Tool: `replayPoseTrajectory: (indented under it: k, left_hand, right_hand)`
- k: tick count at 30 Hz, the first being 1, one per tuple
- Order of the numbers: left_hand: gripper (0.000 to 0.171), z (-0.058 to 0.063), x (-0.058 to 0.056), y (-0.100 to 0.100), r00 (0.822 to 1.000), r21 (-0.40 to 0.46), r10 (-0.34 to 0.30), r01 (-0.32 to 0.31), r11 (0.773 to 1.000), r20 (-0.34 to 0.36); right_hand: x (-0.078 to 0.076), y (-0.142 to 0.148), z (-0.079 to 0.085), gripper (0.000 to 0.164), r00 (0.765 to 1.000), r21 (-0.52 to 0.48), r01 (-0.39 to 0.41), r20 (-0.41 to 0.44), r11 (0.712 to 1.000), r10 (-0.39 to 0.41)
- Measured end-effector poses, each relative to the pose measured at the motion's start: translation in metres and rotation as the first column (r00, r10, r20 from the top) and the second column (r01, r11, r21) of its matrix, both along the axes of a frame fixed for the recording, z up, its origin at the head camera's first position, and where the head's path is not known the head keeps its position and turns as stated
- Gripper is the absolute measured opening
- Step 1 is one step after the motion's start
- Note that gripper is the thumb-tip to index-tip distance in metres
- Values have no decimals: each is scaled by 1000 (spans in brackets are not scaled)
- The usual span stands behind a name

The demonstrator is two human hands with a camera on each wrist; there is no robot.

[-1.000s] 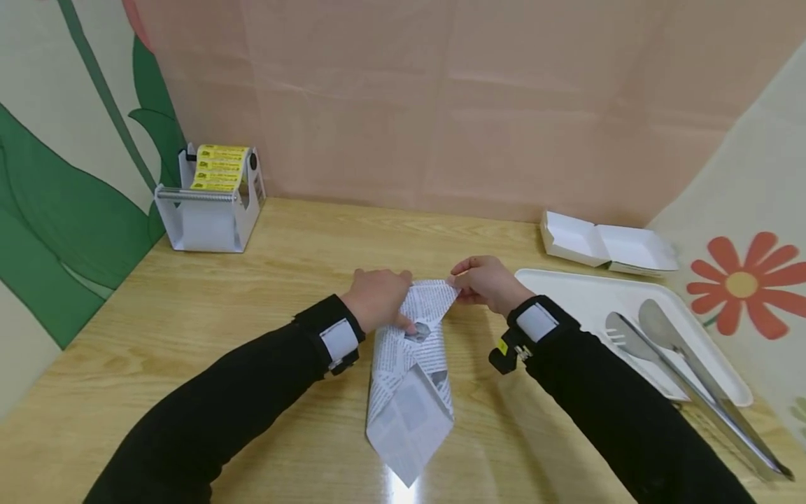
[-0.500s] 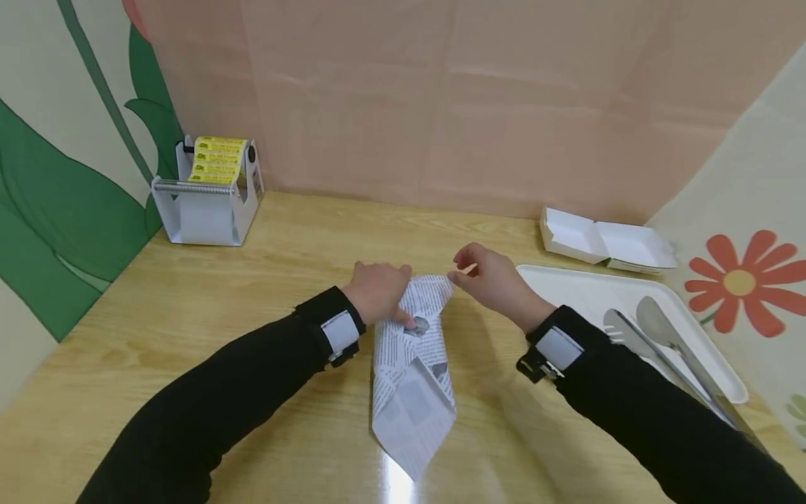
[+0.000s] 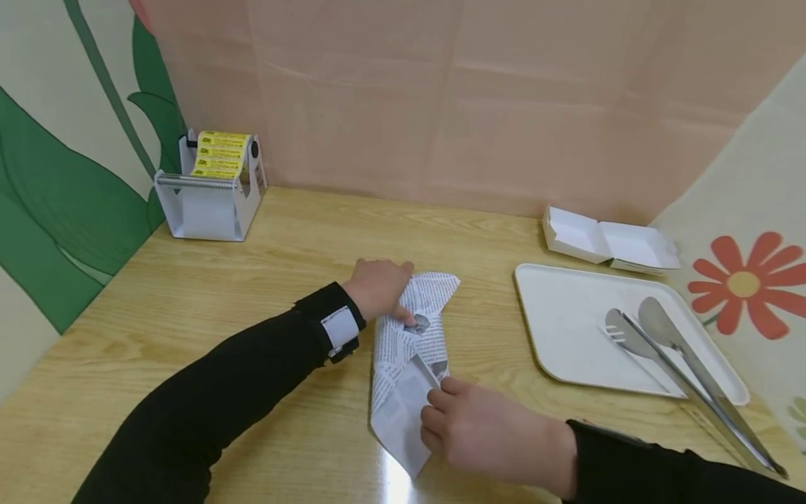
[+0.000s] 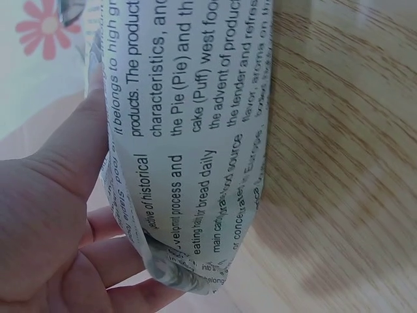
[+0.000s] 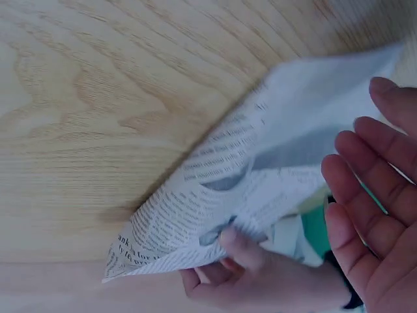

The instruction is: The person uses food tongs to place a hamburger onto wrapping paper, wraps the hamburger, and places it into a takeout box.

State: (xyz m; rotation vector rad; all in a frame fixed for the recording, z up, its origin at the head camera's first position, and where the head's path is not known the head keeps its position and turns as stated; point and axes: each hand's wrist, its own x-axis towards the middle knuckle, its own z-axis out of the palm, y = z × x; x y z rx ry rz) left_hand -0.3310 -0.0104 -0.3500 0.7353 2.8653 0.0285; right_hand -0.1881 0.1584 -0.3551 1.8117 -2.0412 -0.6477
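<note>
A parcel wrapped in newsprint-patterned paper lies lengthwise on the wooden table, its far end folded narrow. At the near end, a plain pale flap comes to a point. My left hand holds the far part of the parcel, thumb on top and fingers around the far left side; the left wrist view shows those fingers at the folded end of the printed paper. Beside the pale flap is my right hand, fingers loosely bent. In the right wrist view the right fingers hold nothing. What is inside the wrapping is hidden.
On the right lies a white tray with metal serving tongs across it. Behind it stands an opened white carton. A label dispenser with a yellow roll stands at the back left, near the wall.
My right hand has let go of the parcel's far right corner and moved down toward me, to the near flap. The left hand keeps its hold at the far end.
</note>
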Motion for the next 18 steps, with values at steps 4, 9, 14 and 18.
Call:
replayPoseTrajectory:
  k: [4,9,14,18]
  left_hand:
    - [87,-1,1,1,1000,-11,-12,12,1000,-7]
    - [85,-1,1,2,1000,-28,-23,23,999,-20]
    - [86,2,2,3,1000,-34,-9,8,999,-19]
    - [86,2,0,2,1000,-37,-8,7,999,-17]
  right_hand:
    - [5,0,-15,8,999,21,-22,-23,1000,22]
    - [9,-6,-20,12,995,36,-33,97,999,29]
    - [8,-7,-25,13,986,39,135,96,990,-139]
    - [5,-4,-30,15,974,9,224,20,975,-224]
